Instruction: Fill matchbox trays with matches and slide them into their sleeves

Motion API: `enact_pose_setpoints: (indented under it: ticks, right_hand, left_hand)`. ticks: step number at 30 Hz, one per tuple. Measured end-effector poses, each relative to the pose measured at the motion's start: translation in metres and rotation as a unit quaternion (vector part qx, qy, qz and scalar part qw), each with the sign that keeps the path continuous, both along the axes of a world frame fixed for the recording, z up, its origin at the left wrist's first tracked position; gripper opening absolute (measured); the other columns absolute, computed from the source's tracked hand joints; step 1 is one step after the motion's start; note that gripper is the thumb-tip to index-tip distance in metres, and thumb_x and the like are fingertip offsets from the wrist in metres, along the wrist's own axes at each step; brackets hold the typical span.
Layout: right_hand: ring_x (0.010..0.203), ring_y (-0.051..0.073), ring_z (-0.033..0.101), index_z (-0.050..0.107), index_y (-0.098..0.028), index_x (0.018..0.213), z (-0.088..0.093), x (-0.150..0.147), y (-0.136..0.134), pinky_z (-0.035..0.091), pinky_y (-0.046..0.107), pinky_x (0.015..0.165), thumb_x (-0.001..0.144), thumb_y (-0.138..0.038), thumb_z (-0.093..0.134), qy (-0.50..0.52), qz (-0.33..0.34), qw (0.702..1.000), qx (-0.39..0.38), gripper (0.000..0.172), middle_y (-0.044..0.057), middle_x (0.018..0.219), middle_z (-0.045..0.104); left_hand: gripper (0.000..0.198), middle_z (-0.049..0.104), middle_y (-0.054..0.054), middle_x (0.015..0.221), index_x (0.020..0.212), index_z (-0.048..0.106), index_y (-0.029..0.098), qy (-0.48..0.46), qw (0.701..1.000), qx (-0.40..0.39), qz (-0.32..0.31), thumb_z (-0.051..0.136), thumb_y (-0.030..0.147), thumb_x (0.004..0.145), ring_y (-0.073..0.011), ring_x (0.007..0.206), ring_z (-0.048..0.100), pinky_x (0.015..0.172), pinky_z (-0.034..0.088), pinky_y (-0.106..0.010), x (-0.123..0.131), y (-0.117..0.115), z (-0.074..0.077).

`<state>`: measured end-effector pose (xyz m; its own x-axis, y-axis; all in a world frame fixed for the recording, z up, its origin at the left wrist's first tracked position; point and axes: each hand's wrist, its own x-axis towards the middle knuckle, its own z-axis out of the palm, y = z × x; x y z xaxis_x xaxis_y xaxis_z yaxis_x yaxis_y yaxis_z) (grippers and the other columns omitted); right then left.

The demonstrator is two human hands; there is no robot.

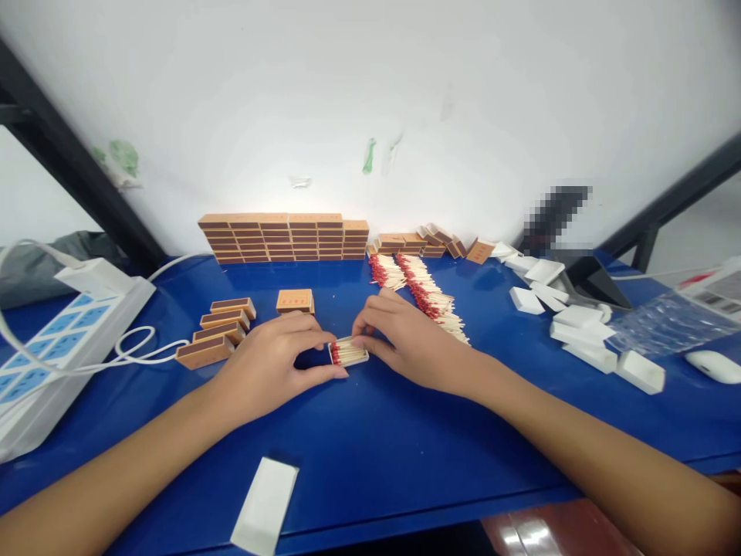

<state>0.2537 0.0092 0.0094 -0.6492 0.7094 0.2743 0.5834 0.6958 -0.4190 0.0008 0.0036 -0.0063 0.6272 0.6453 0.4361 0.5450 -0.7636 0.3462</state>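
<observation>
A small white tray of red-tipped matches lies on the blue table between my two hands. My left hand pinches the tray's left end with thumb and fingers. My right hand presses its fingers on the tray's right end. A long heap of loose red-tipped matches stretches behind my right hand. One brown matchbox sleeve sits just behind my left hand, and several more lie in a row to its left.
A stacked wall of brown matchboxes stands against the white wall. White inner trays are scattered at the right, near a white mouse. A white power strip with cables lies left. A white card lies at the front edge.
</observation>
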Motion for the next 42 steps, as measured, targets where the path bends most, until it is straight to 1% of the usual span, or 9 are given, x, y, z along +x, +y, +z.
enact_pose_setpoints:
  ticks: [3,11,19,24,33,36,39,40,42]
  right_hand:
    - [0.099,0.023,0.054,0.064,-0.020,0.098,0.002,0.003,0.001,0.046,0.038,0.089,0.104,-0.019,0.063,0.006,-0.012,1.000,-0.012,0.007,0.006,0.099,0.066]
    - [0.098,0.023,0.056,0.064,-0.021,0.094,0.000,0.001,-0.001,0.047,0.038,0.087,0.105,-0.022,0.062,0.005,-0.007,1.000,-0.019,0.012,0.006,0.098,0.065]
    - [0.097,0.022,0.057,0.067,-0.021,0.096,0.001,0.003,-0.001,0.048,0.037,0.085,0.102,-0.021,0.066,0.020,-0.017,1.000,-0.014,0.007,0.006,0.097,0.064]
    - [0.100,0.021,0.058,0.070,-0.021,0.100,0.001,0.004,-0.001,0.049,0.034,0.084,0.100,-0.015,0.066,0.026,0.019,0.999,-0.025,0.007,0.005,0.099,0.063]
    - [0.098,0.021,0.060,0.072,-0.021,0.102,0.003,0.003,-0.004,0.050,0.034,0.083,0.102,-0.020,0.065,0.033,0.033,0.999,-0.019,0.008,0.005,0.097,0.063]
    - [0.094,0.020,0.059,0.072,-0.021,0.099,0.003,0.002,0.003,0.049,0.034,0.084,0.102,-0.019,0.064,0.056,0.002,0.998,0.007,0.009,0.005,0.095,0.063]
    - [0.096,0.021,0.059,0.070,-0.019,0.101,0.002,-0.005,0.020,0.050,0.036,0.087,0.100,-0.019,0.066,0.074,-0.006,0.997,0.038,0.004,0.005,0.095,0.065]
    - [0.098,0.022,0.059,0.070,-0.019,0.104,0.002,-0.008,0.027,0.050,0.037,0.089,0.099,-0.020,0.068,0.072,-0.003,0.996,0.044,0.005,0.006,0.097,0.065]
    - [0.106,0.024,0.058,0.069,-0.019,0.112,0.004,-0.019,0.041,0.049,0.040,0.093,0.097,-0.024,0.072,0.056,0.009,0.997,0.050,0.016,0.008,0.105,0.067]
  left_hand:
    - [0.034,0.073,-0.005,0.094,0.110,0.079,0.018,0.007,1.000,0.001,0.002,0.083,0.045,0.091,-0.0226,0.090,0.071,0.081,0.056,-0.036,0.000,0.000,0.001]
    - [0.033,0.073,-0.006,0.095,0.109,0.079,0.017,0.010,1.000,-0.007,0.004,0.082,0.045,0.092,-0.0233,0.091,0.071,0.082,0.057,-0.037,-0.001,-0.001,0.001]
    - [0.033,0.073,-0.005,0.095,0.111,0.079,0.017,0.012,1.000,-0.005,0.005,0.081,0.045,0.093,-0.0229,0.092,0.071,0.082,0.057,-0.037,0.000,-0.002,0.003]
    - [0.033,0.073,-0.006,0.095,0.111,0.079,0.017,0.012,1.000,-0.004,0.006,0.082,0.044,0.093,-0.0234,0.092,0.071,0.082,0.057,-0.038,-0.001,-0.002,0.002]
    - [0.030,0.074,-0.006,0.095,0.108,0.079,0.019,0.011,1.000,-0.013,0.005,0.082,0.044,0.092,-0.0242,0.092,0.071,0.082,0.057,-0.038,-0.001,-0.003,0.004]
    - [0.031,0.074,-0.006,0.095,0.110,0.079,0.019,0.015,1.000,-0.019,0.005,0.082,0.044,0.092,-0.0238,0.091,0.071,0.081,0.057,-0.037,-0.001,-0.004,0.004]
    - [0.031,0.074,-0.006,0.095,0.110,0.079,0.019,0.017,1.000,-0.023,-0.003,0.081,0.044,0.093,-0.0233,0.089,0.070,0.081,0.057,-0.038,-0.001,-0.005,0.004]
    - [0.030,0.074,-0.006,0.095,0.109,0.080,0.019,0.019,1.000,-0.024,-0.003,0.081,0.044,0.093,-0.0235,0.089,0.070,0.081,0.057,-0.038,-0.001,-0.005,0.005]
    - [0.031,0.074,-0.006,0.095,0.109,0.080,0.019,0.024,0.999,-0.026,0.005,0.081,0.045,0.093,-0.0246,0.090,0.070,0.082,0.057,-0.040,0.000,-0.006,0.006]
